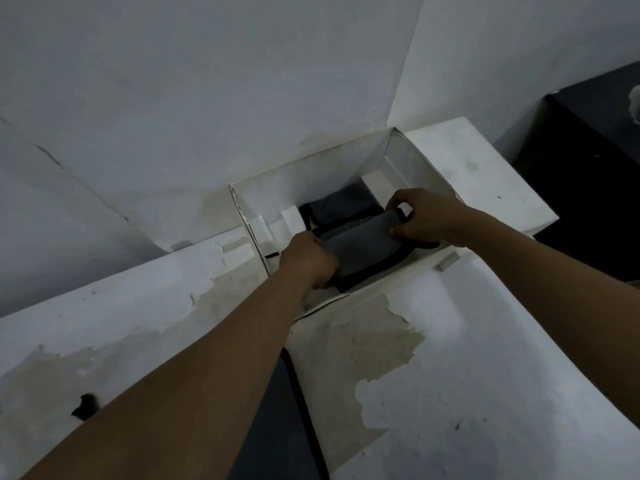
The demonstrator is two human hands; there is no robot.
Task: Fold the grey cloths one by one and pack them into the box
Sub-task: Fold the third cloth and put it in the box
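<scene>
Left hand (306, 259) grips near-left end of folded grey cloth (363, 242). Right hand (427, 218) pinches far-right end, fingers curled round it. Cloth held low inside open white box (251, 220), over darker cloth (341, 206) packed there. Third cloth (273, 427) lies near, beside left forearm.

Both hands, left hand (306, 259) and right hand (420, 216), grip a folded grey cloth (363, 242) inside the white box (249, 223).

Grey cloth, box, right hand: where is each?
Grey cloth (362, 240): head view, its flat top face.
Box (311, 178): head view, its far inner wall.
Right hand (427, 216): head view, middle of its back.
</scene>
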